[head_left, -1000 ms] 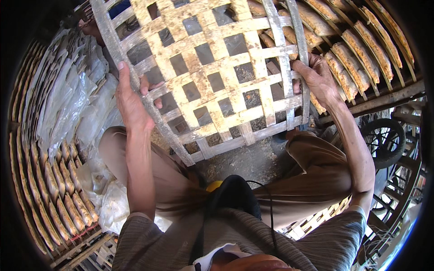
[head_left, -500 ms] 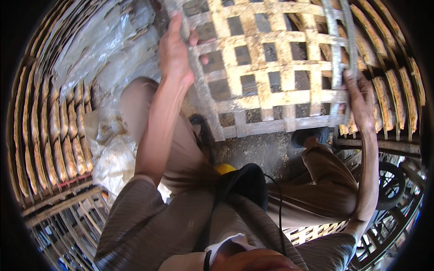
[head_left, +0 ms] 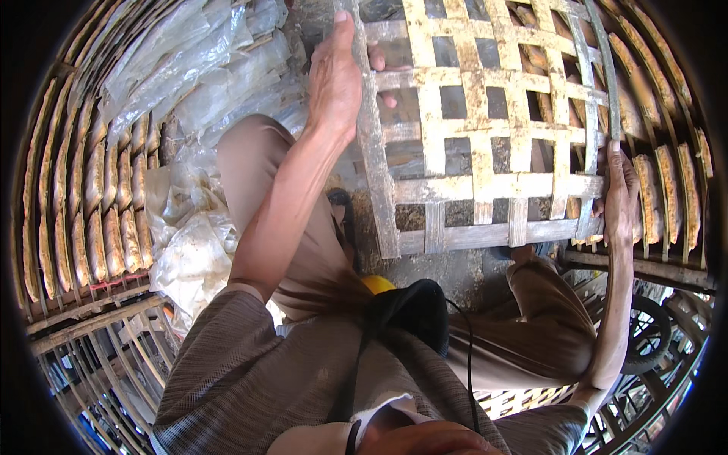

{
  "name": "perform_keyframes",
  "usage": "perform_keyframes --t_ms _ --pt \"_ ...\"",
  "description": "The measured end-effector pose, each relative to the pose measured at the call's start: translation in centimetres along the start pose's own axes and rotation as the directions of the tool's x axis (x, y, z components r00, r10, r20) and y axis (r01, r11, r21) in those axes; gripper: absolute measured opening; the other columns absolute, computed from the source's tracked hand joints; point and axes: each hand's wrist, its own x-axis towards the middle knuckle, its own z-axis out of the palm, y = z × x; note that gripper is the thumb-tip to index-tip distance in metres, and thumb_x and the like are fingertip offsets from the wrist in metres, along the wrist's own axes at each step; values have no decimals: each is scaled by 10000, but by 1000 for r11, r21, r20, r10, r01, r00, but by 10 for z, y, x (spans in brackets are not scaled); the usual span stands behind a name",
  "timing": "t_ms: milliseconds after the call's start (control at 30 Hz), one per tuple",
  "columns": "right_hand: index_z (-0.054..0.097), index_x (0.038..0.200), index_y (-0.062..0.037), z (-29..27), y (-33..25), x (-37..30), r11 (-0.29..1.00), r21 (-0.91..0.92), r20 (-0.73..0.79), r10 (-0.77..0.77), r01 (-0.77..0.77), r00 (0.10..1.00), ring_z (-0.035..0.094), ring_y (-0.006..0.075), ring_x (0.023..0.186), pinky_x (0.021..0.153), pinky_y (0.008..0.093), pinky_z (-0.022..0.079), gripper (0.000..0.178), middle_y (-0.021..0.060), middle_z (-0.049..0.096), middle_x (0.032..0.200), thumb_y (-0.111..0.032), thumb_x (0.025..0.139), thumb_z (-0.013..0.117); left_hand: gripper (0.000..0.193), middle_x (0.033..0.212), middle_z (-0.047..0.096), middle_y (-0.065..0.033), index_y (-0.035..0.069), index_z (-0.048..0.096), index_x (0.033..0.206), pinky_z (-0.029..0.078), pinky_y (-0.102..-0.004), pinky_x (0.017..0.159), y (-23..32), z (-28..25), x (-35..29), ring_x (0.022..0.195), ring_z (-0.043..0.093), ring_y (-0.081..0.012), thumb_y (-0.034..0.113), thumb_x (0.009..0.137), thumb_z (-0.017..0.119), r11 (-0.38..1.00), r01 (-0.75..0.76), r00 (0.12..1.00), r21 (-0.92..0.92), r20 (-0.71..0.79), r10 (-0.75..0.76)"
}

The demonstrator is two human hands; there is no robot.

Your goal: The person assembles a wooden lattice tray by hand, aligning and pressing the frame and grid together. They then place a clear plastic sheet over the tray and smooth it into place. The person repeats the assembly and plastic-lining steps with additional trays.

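A woven bamboo lattice tray (head_left: 485, 186) with wide square gaps hangs in front of me, above the floor. My left hand (head_left: 336, 80) is closed on its left edge strip, thumb on the outer side and fingertips showing through the gaps. On the opposite edge, my right hand (head_left: 620, 186) is wrapped round the side strip near the lower right corner. The tray's far end runs out of the picture at the top. Its slats look pale, with brown stains.
Racks of stacked slabs on slats stand at the left (head_left: 95, 220) and right (head_left: 671, 189). Crumpled clear plastic sheets (head_left: 212, 83) lie at the upper left. A black wheel (head_left: 648, 334) shows at the lower right. Bamboo bars (head_left: 114, 364) cross the lower left.
The lattice tray has shifted a little right and toward me, with both hands still holding it. My left hand has moved right along with it.
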Motion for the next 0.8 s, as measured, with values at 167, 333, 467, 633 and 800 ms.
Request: perform_keyframes --t_ms 167,333,467,633,800 --pt "685 996 -69 6 6 -8 988 153 -73 9 2 997 341 30 386 361 230 240 491 -63 479 590 -545 1045 575 551 996 649 -83 60 567 1271 578 -360 616 18 10 -3 878 656 -195 555 1034 527 972 159 982 -173 127 -138" --pt "666 1017 -70 -9 2 0 983 171 -186 -38 71 982 365 45 434 395 241 307 518 -68 402 583 -584 1018 599 533 1252 651 -190 24 604 1311 645 -456 852 -3 6 -8 940 731 -311 444 989 664 963 250 914 -100 351 -201" --pt "679 1039 -57 -21 -8 9 975 184 -250 -72 121 966 372 40 457 399 240 310 557 -63 408 611 -609 1006 602 456 1268 668 -209 -2 610 1297 569 -436 1001 -12 6 -7 1035 730 -307 220 931 769 972 192 833 133 502 -233" --pt "673 961 -79 -34 -15 10 964 197 -370 -95 178 924 382 26 446 386 222 311 508 -69 422 589 -583 1003 625 485 1171 729 -142 -10 593 1316 562 -390 1012 -4 -3 -6 1108 707 -235 24 875 789 970 83 762 229 612 -209" --pt "698 930 -99 -43 -24 2 937 208 -454 -163 282 876 356 6 420 378 212 244 427 -88 453 561 -505 1036 618 550 1223 703 -144 -2 562 1355 562 -376 1024 -10 -5 -5 1148 674 -218 0 858 798 963 -2 725 269 664 -184"
